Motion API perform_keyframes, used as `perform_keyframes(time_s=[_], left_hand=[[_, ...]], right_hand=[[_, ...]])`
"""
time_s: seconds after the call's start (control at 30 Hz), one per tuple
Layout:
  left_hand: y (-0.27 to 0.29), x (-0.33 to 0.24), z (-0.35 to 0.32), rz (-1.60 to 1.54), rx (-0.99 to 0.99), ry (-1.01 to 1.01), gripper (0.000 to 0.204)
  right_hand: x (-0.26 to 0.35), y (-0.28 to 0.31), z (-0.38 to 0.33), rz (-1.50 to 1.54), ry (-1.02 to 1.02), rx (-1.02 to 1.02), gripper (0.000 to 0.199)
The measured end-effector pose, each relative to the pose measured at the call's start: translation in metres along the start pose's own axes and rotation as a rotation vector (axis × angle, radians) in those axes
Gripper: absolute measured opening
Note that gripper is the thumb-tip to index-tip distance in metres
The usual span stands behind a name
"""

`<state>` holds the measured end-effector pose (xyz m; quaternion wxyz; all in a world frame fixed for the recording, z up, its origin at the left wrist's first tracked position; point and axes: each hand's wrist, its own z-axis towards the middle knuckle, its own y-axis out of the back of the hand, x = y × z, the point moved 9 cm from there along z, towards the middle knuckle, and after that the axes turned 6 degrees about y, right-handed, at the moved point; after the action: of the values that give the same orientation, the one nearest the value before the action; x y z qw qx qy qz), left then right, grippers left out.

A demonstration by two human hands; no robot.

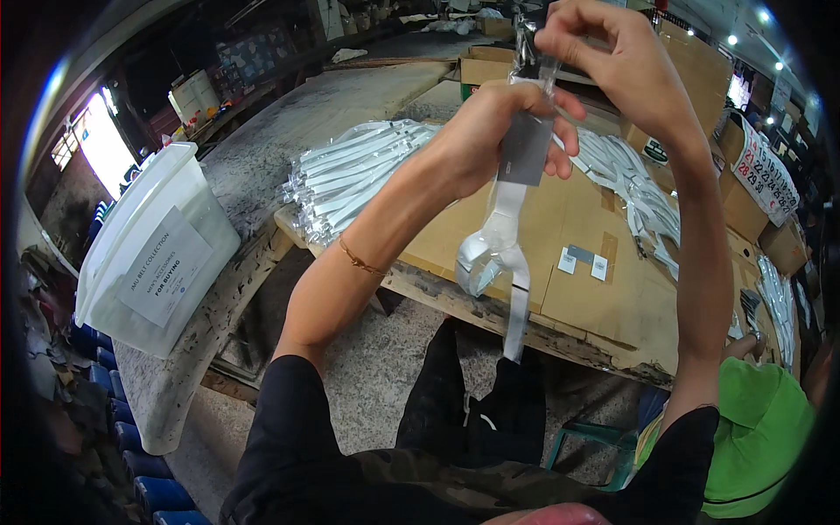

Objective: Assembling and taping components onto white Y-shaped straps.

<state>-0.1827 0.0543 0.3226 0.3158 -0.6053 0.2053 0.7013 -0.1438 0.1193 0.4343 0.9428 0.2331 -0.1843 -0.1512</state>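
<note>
My left hand (499, 118) is closed round a white belt, thumb in front and fingertips showing behind. A grey card (523, 150) lies along the belt's upper part. Below it the white belt (503, 226) hangs in a loop, with its loose end dangling over the table's front edge. Above, my right hand (608, 44) is pinched at the top of a clear plastic sleeve (528, 61) with a dark upper part. What exactly the right fingertips grip is partly hidden.
Plastic-wrapped white belts lie in piles to the left (367, 171) and right (634, 179) on the cardboard-covered table (490, 293). Small tags (584, 262) rest near its front. A white plastic bin (157, 254) stands at left. A person in a green shirt (757, 429) is close at right.
</note>
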Motion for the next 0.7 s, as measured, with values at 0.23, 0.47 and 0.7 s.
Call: perform_keyframes(time_s=[0.23,0.47,0.7], left_hand=[[0.003,0.010,-0.014,0.093,-0.109,-0.052,0.053],[0.009,-0.001,-0.018,-0.012,-0.145,-0.147,0.038],[0.016,-0.006,-0.011,-0.006,-0.136,-0.202,0.039]], right_hand=[[-0.015,-0.003,0.003,0.127,-0.150,0.152,0.028],[-0.008,0.003,0.001,0.145,-0.066,0.182,0.013],[-0.012,-0.009,0.002,0.282,-0.123,0.047,0.008]])
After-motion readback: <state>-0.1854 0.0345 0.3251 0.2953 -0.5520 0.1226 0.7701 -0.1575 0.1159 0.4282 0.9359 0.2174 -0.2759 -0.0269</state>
